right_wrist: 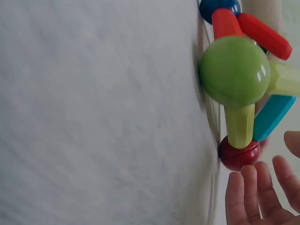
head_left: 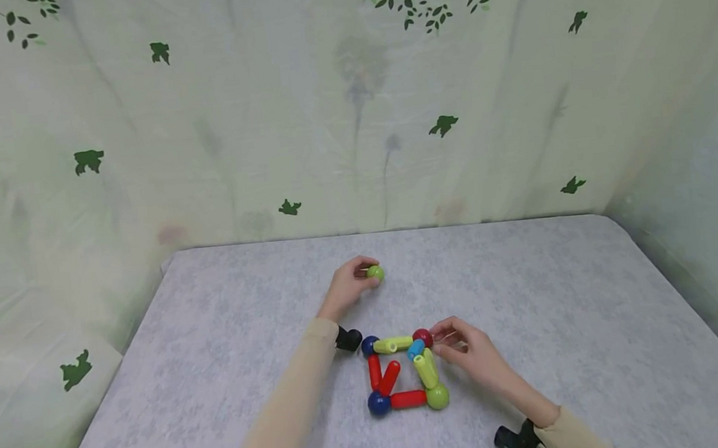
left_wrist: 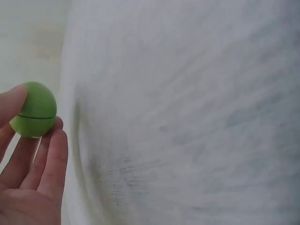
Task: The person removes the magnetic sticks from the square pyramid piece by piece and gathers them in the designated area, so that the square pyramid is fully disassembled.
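Observation:
My left hand [head_left: 353, 283] pinches a green ball [left_wrist: 35, 105] between thumb and fingers, with a dark seam round its middle. A four-sided frame of balls and sticks lies on the table below it. Its corners are a back blue ball [head_left: 369, 345], a front blue ball [head_left: 379, 403], a red ball [head_left: 422, 337] and another green ball [right_wrist: 234, 71]. Red sticks [head_left: 408, 399] and yellow-green sticks [head_left: 401, 342] join them. A red stick [head_left: 390, 378], a blue stick [right_wrist: 274, 117] and yellow-green ones stick upward. Beside the red ball, my right hand [head_left: 471, 351] has relaxed fingers; contact is unclear.
The grey table [head_left: 241, 287] ends at a pale curtain [head_left: 321, 111] with leaf prints, hanging at the back and sides. Black wrist cameras [head_left: 516, 441] sit on both wrists, the left one close to the frame's back blue ball.

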A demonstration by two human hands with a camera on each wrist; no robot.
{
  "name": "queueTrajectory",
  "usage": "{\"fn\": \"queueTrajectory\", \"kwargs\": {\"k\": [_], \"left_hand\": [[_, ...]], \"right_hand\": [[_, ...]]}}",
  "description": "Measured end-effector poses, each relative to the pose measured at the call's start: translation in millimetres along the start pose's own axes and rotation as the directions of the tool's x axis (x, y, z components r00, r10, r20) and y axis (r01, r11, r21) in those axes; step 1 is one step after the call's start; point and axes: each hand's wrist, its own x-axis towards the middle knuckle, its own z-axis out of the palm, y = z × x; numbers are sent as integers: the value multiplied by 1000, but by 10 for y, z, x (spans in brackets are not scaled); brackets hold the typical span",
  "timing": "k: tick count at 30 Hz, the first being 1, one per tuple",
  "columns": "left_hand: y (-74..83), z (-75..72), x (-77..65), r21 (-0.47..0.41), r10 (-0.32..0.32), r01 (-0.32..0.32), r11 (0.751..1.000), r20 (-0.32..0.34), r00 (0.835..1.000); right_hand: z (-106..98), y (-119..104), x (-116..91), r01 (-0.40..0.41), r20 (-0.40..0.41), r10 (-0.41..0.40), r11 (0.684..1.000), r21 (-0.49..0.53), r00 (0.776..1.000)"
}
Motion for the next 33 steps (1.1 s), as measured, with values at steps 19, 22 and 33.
{"fn": "queueTrajectory", "kwargs": {"k": [19, 22, 33], "left_hand": [[-17, 71, 237, 71, -8, 8, 997, -2, 1000], [-24, 88, 270, 80, -15, 15, 997, -8, 1000], [-72, -26, 228, 8, -25, 25, 1000, 7, 1000]], "right_hand": [[19, 85, 249, 22, 119, -14, 997, -73, 993], [11, 86, 244, 24, 118, -15, 997, -71, 993], [16, 63, 225, -7, 111, 14, 998, -61, 994]]}}
